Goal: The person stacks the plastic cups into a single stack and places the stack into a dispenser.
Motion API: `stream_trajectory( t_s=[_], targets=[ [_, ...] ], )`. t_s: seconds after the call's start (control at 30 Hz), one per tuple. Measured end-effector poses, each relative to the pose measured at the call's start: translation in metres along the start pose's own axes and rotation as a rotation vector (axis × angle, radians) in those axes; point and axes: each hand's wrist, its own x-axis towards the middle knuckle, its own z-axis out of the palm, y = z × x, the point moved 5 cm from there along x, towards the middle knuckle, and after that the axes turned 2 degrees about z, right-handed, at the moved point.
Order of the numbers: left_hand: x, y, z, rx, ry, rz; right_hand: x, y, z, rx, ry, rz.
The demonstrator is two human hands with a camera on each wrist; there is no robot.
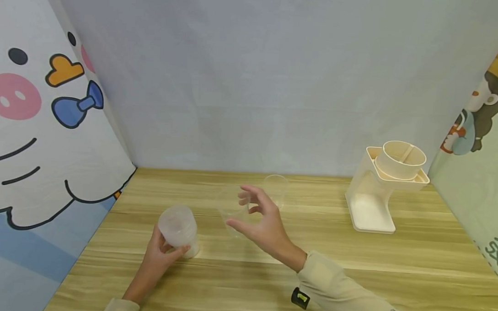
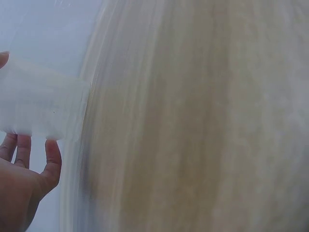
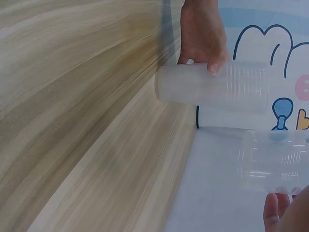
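My left hand (image 1: 156,257) grips a stack of nested, see-through plastic cups (image 1: 178,228) from the side. The stack leans slightly at the left of the table, its base close to the wood. In the left wrist view, the fingers (image 2: 52,162) lie along the stack's wall. My right hand (image 1: 267,225) holds a single clear plastic cup (image 1: 232,207) between thumb and fingers, to the right of the stack. That cup hangs over the table in the right wrist view. Behind the right hand stands another clear cup (image 1: 277,187), partly hidden by it.
A cream-coloured stand (image 1: 372,210) with a round open cup-shaped top (image 1: 401,161) is at the back right of the wood-grain table (image 1: 236,288). A grey cloth wall (image 1: 251,91) rises behind the table, with cartoon-printed panels (image 1: 62,190) at both sides.
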Motion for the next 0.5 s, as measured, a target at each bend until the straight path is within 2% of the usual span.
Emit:
stream_trajectory(
  t_s=[0.5],
  targets=[
    [0.001, -0.001, 0.002, 0.005, 0.005, 0.008, 0.009, -0.002, 0.017, 0.040, -0.017, 0.005]
  ],
)
